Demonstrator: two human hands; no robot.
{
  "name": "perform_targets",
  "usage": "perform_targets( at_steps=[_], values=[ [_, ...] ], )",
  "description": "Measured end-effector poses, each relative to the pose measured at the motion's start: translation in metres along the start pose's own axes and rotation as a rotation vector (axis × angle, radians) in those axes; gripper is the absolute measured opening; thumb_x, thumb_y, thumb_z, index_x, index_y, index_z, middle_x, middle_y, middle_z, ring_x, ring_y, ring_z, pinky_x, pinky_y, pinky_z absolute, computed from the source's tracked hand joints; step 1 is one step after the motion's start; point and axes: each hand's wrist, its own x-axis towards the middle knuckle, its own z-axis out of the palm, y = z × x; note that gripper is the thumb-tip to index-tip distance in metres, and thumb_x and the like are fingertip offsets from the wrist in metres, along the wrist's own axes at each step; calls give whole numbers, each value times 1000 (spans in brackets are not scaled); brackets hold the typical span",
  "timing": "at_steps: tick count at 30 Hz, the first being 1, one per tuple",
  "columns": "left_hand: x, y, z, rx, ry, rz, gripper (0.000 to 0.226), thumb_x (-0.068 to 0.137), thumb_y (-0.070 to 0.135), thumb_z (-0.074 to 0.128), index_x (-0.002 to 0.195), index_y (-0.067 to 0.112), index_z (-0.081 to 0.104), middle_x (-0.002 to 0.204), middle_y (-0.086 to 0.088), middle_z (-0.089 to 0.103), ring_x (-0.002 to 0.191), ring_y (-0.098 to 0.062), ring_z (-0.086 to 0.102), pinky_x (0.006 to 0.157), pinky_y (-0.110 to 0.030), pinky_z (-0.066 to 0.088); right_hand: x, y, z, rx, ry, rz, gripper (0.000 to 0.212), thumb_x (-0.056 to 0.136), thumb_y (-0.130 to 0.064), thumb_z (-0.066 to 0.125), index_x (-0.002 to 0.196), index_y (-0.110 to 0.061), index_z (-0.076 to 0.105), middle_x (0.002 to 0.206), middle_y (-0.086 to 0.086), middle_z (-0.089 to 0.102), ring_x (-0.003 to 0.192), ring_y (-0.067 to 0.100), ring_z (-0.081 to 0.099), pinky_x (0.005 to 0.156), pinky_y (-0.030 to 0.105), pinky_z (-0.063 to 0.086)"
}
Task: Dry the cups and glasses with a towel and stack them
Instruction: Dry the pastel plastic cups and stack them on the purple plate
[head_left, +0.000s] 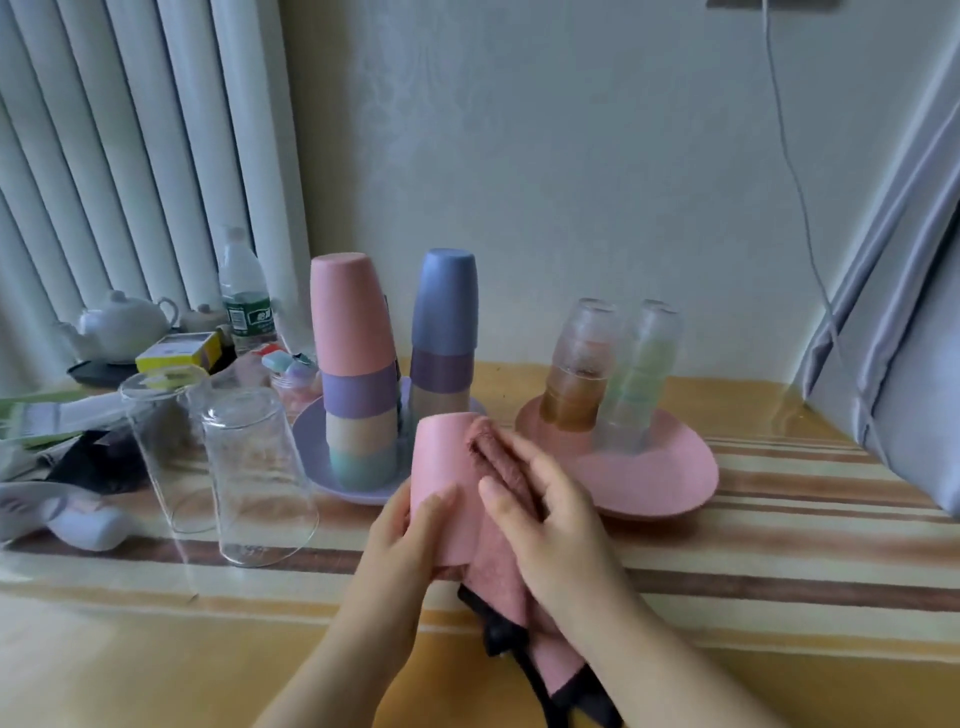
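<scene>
Head view: pink cup (441, 467) held above the surface's near middle, gripped by left hand (410, 525) to steady it; towel (511, 566) pressed on its side under flat right hand (545, 499), wiping. Two glasses (254, 478) inverted at left, presumably draining; stacks (358, 374) behind on plates.

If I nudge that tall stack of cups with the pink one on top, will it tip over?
Probably, yes. The pink-topped stack stands four inverted cups high on a narrow base, so a push near its top would likely topple it. It sits on the purple plate, whose sloped surface may let it slide. The cups look like light plastic.
</scene>
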Motion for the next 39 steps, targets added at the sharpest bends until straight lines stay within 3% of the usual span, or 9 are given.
perform_targets(
  at_steps=[3, 8, 13, 17, 21, 24, 31, 34, 39],
  values=[
    [2, -4, -7, 14, 6, 37, 18, 94, 25, 57, 109, 22, 67, 100, -1, 75, 94, -16, 70, 69, -28, 56, 1, 13, 23, -171, -76, -72, 51, 87, -50, 41, 137, -42, 32, 149, -27, 28, 137, -12, 22, 112, 11, 19],
    [9, -4, -24, 188, -40, 157, 38, 68, 46, 65, 103, 31, 66, 97, 12, 74, 89, -3, 69, 70, -18, 52, 3, 25, 38, -39, 11, 5, 39, 94, -36, 30, 132, -46, 27, 137, -43, 30, 123, -26, 29, 97, -4, 23],
    [9, -11, -18, 124, -151, 132, 42, 70, 40, 67, 111, 31, 65, 103, 15, 73, 95, -3, 67, 73, -15, 50, 6, 36, 13, 79, 55, 159, 60, 86, -68, 32, 136, -39, 44, 141, -22, 46, 130, -7, 40, 114, 30, 31],
    [16, -13, -23, -17, -70, 89, 57, 59, 49, 67, 110, 25, 68, 107, -1, 74, 100, -18, 68, 81, -31, 53, -5, 37, 23, 33, -31, 192, 47, 93, -59, 21, 136, -45, 33, 143, -28, 36, 126, -20, 32, 107, 6, 26],
    [19, -9, -32, -73, -24, 78, 40, 59, 48, 68, 96, 33, 73, 101, -1, 75, 91, -14, 70, 74, -29, 52, -10, 38, 30, 24, -178, 231, 58, 90, -55, 22, 145, -35, 26, 145, -28, 32, 127, -24, 26, 102, -2, 22],
    [19, -9, -34, -37, -8, 84, 35, 59, 50, 68, 92, 38, 74, 103, 0, 74, 92, -14, 70, 72, -28, 54, -7, 37, 25, 37, -153, 240, 28, 100, -41, 24, 123, -48, 36, 124, -38, 40, 107, -37, 32, 86, -10, 25],
    [21, -14, -30, 83, 109, 200, 55, 69, 57, 75, 112, 29, 59, 104, -2, 71, 95, -13, 68, 70, -26, 53, -5, 39, 20, 95, 14, 150, 32, 100, -24, 40, 110, -54, 42, 110, -48, 43, 102, -34, 39, 82, -7, 30],
    [16, -12, -23, 119, 167, 226, 16, 90, 42, 55, 102, 31, 54, 98, 6, 66, 76, 9, 63, 57, -10, 47, -8, 38, 25, -19, -57, 127, 35, 92, -40, 49, 115, -61, 33, 114, -52, 38, 110, -33, 35, 88, -5, 28],
    [12, -11, -22, 243, 120, 241, 48, 76, 56, 62, 116, 32, 51, 100, 11, 65, 82, 5, 65, 56, -18, 53, -13, 48, 38, -311, -105, 9, 56, 81, -64, 34, 130, -66, 6, 138, -48, 17, 134, -18, 17, 115, 22, 20]
  ],
)
